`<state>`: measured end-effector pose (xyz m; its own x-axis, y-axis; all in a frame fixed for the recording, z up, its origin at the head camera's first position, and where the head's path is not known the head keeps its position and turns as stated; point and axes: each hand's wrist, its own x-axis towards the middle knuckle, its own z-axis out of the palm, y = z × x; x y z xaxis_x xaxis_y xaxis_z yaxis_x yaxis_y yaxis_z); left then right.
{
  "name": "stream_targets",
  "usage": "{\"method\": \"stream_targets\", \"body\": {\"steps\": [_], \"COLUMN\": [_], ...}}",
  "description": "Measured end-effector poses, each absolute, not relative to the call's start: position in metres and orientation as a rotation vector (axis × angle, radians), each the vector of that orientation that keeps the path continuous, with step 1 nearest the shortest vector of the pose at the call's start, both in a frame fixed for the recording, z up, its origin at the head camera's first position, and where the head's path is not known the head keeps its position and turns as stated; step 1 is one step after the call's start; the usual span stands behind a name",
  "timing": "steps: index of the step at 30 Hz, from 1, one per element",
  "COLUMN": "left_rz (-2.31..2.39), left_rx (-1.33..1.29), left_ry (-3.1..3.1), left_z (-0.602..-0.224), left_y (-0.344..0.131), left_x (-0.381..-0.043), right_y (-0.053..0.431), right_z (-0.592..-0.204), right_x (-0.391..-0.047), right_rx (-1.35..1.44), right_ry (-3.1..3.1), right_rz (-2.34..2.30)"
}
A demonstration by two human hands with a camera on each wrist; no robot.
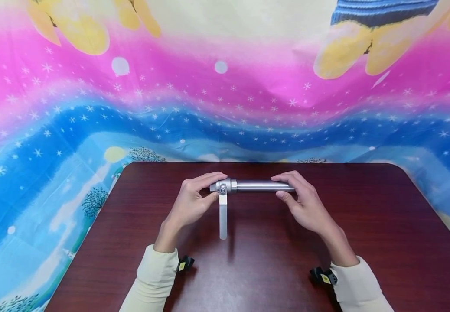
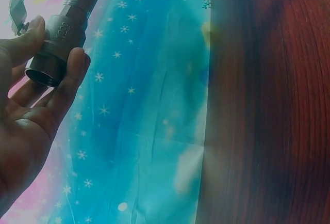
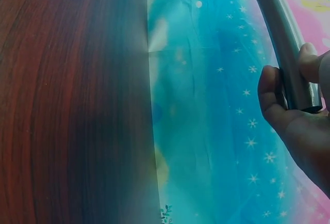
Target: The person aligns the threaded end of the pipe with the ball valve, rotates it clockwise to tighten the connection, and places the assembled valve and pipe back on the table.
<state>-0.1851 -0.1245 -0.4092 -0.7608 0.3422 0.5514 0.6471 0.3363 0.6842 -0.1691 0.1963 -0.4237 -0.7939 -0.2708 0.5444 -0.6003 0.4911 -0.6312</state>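
- Your left hand (image 1: pixel 191 200) is bent round the squat silver metal valve body (image 1: pixel 228 183), thumb on one side and fingers on the other, spread only as wide as the fitting.
- Your right hand (image 1: pixel 307 209) holds the far end of the smooth, round silver metal pipe (image 1: pixel 258 186) between thumb and curved fingers.
- The pipe joins the valve body at a silver hexagonal collar (image 1: pixel 233 185); together they lie level across your front, above the table.
- The flat pale metal lever (image 1: pixel 223 221) extends from the valve body towards you.
- In the left wrist view, the valve body's round open end faces your palm.
- Cream fabric sleeves (image 1: pixel 156 271) cover your forearms, with small black devices bearing yellow marks (image 1: pixel 323 276) beside the cuffs.
- Below is the dark red-brown wood-grain table (image 1: pixel 100 260); beyond hangs a pink-and-blue snowflake-printed cloth (image 1: pixel 225 99).
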Motion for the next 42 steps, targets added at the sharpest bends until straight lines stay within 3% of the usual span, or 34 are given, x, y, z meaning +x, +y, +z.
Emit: {"method": "stream_targets", "body": {"steps": [23,42], "left_rz": [-1.673,-1.513], "left_rx": [-0.866,-0.832], "left_ry": [-2.236,-2.292], "left_z": [-0.4089,-0.4077], "left_y": [-0.1263,-0.1263], "left_x": [-0.1857,-0.1859], "right_y": [0.1959,0.1970], "right_z": [-0.4177,-0.4181], "right_x": [-0.1655,-0.1654], "right_rx": [0.721,0.769], "right_ry": [-2.417,-2.439], "right_rz": [1.249,1.318]}}
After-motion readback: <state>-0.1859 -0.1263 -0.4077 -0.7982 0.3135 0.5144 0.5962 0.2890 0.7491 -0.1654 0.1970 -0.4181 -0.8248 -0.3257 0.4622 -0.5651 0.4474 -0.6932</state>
